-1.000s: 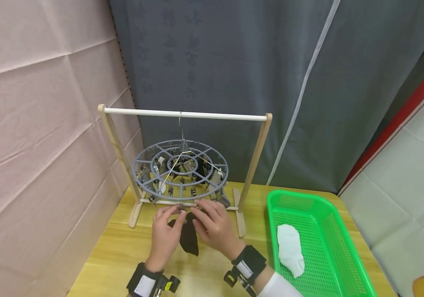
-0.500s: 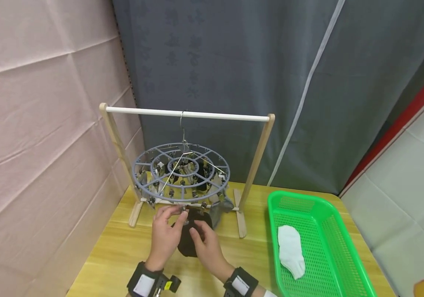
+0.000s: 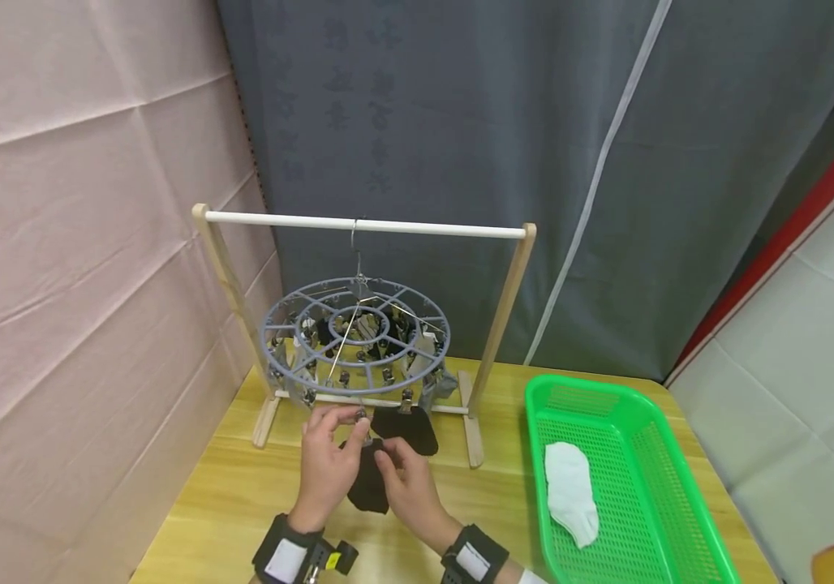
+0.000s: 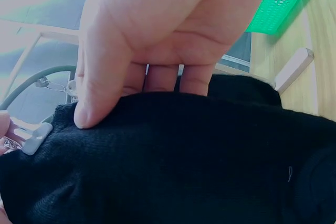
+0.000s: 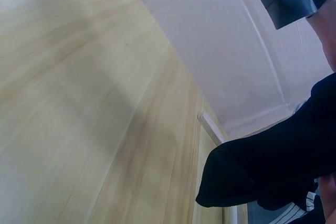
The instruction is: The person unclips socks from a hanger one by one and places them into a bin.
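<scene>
My left hand (image 3: 328, 466) pinches a metal clip (image 3: 361, 416) just below the near rim of the round grey drying hanger (image 3: 366, 391). The clip's pale jaw tip is at the edge of a black sock (image 4: 157, 150) in the left wrist view. My right hand (image 3: 415, 491) pinches that sock by its upper edge, thumb in front and fingers behind. The sock's lower end (image 5: 231, 177) dangles over the table in the right wrist view. Beside the hands, a second black sock (image 3: 406, 430) hangs from another clip (image 3: 406, 399).
A wooden stand with a white bar (image 3: 366, 224) carries the hanger. Grey socks (image 3: 437, 388) and other small pieces hang from its clips. At the right, a green basket (image 3: 680, 495) on the wooden table (image 3: 220, 503) holds a white sock (image 3: 570, 493). A pink cloth wall (image 3: 81, 284) stands left.
My right hand left the hanger's rim and came down to the black sock. The second black sock now hangs apart at the right, and the hanger has swung slightly. My left hand stayed at the clip.
</scene>
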A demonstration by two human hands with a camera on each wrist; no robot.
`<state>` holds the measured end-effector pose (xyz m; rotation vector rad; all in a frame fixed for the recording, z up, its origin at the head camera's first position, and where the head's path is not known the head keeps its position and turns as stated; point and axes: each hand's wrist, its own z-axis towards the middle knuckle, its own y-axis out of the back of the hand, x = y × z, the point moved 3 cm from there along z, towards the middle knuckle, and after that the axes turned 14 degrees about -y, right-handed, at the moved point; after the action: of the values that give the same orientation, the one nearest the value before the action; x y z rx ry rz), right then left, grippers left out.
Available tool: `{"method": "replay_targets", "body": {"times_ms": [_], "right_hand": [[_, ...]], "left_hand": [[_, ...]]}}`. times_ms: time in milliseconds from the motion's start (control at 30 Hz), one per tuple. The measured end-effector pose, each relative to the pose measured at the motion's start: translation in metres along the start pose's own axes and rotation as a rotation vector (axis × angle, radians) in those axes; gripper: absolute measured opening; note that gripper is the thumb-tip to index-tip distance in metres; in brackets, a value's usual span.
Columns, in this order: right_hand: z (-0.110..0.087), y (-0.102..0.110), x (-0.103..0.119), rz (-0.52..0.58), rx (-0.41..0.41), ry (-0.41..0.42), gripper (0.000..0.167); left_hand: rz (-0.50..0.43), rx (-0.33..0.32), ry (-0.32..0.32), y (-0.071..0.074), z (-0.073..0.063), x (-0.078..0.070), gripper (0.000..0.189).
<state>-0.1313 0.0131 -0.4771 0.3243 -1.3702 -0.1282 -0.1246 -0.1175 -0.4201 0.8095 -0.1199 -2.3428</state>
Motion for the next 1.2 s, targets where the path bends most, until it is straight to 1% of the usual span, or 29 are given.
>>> {"method": "replay_targets", "body": {"times_ms": [100,233,333,400,533,633,700,767,833,867,900,1000,1133,1200], "right_hand": [[0.000,0.001,-0.002,0.000,-0.003,0.015,0.009],[0.000,0.002,-0.005,-0.043,0.006,0.014,0.011],[-0.001,0.003,-0.008,-0.104,0.007,0.039,0.012],[-0.001,0.004,-0.008,-0.153,0.009,0.062,0.013],[-0.002,0.011,-0.007,-0.255,0.049,0.082,0.015],[-0.003,0.021,-0.003,-0.319,0.104,0.102,0.014],[-0.004,0.031,0.000,-0.334,0.125,0.124,0.011],[-0.004,0.042,0.004,-0.320,0.129,0.166,0.007],[-0.005,0.057,0.009,-0.302,0.105,0.203,0.004],[-0.005,0.065,0.011,-0.300,0.081,0.218,0.004],[-0.005,0.074,0.014,-0.299,0.061,0.218,0.004],[-0.002,0.104,0.021,-0.317,0.008,0.165,0.005],[0.004,0.142,0.028,-0.364,-0.027,0.018,0.008],[0.007,0.157,0.029,-0.396,-0.054,-0.014,0.010]], "left_hand": [[-0.006,-0.002,-0.008,-0.001,0.000,0.001,0.014],[-0.010,-0.004,-0.020,-0.001,0.001,0.001,0.014],[-0.007,-0.006,-0.030,-0.002,0.002,0.000,0.014],[-0.008,-0.007,-0.025,-0.002,0.002,0.000,0.016],[0.001,-0.005,-0.007,-0.002,0.001,0.000,0.020],[0.014,-0.006,0.002,-0.002,0.000,0.000,0.021],[0.025,-0.010,0.004,-0.001,-0.001,0.001,0.021],[0.025,-0.012,0.011,-0.002,-0.001,0.001,0.021],[0.019,-0.011,0.022,-0.002,-0.001,0.002,0.021],[0.012,-0.010,0.030,-0.002,-0.001,0.002,0.021],[0.007,-0.009,0.039,-0.002,-0.001,0.003,0.021],[0.000,0.001,0.060,-0.001,0.000,0.003,0.021],[0.012,0.011,0.055,0.001,0.000,0.002,0.023],[0.016,0.013,0.050,0.002,-0.001,0.003,0.024]]}}
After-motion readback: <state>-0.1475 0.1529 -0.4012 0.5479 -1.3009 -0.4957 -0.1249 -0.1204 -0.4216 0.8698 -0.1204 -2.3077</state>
